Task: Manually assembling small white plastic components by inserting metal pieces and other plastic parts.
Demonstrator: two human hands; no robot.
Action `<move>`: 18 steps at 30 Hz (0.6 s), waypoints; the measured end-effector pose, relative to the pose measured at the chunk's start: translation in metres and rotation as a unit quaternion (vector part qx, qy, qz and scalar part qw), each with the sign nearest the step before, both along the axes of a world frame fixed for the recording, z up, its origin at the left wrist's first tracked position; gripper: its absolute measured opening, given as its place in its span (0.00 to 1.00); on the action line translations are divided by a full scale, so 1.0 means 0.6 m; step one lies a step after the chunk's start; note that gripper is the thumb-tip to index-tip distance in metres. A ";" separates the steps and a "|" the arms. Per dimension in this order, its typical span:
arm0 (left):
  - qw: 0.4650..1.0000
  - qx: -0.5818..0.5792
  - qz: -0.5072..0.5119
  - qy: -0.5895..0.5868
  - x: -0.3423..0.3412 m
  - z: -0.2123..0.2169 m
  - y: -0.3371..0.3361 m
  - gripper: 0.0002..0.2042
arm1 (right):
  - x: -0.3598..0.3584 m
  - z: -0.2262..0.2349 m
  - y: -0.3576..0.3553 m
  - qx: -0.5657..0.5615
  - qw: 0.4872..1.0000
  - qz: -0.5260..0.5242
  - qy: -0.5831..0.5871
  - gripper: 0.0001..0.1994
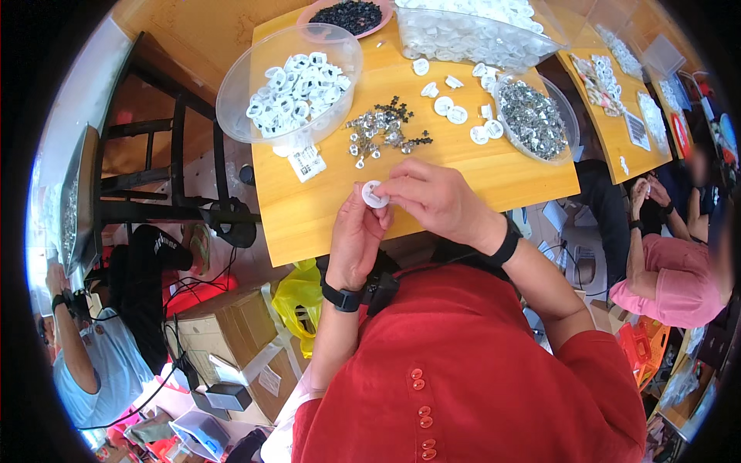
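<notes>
My left hand (355, 235) and my right hand (432, 197) meet over the near edge of the wooden table (494, 174). Together they hold a small round white plastic part (374, 194), the left from below, the right's fingertips pressing on its side. Just beyond the hands lies a loose pile of small metal and black pieces (386, 130). Several white round parts (455, 108) lie scattered to the right of that pile.
A clear bowl of white rings (297, 86) stands at the back left, a clear bowl of metal pieces (532, 117) at the right, a pink dish of black bits (351, 15) and a large clear tub of white parts (471, 35) at the back. Other people sit left and right; boxes lie on the floor.
</notes>
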State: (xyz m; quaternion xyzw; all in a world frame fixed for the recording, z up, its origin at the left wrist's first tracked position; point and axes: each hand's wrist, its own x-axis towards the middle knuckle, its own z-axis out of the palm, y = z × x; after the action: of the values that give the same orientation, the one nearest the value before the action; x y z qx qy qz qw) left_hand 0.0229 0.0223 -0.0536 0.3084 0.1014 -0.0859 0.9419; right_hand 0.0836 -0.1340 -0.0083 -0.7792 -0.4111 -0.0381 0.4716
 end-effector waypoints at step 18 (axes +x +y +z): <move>0.995 0.019 0.096 0.010 -0.008 -0.005 0.008 0.09 | -0.038 -0.017 0.032 0.031 0.988 -0.152 0.019 0.04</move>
State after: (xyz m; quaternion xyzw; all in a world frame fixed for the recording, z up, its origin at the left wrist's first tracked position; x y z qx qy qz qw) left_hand 0.0178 0.0274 -0.0567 0.3146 0.1411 0.0037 0.9387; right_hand 0.0607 -0.1149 -0.0183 -0.8181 -0.2772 -0.1073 0.4923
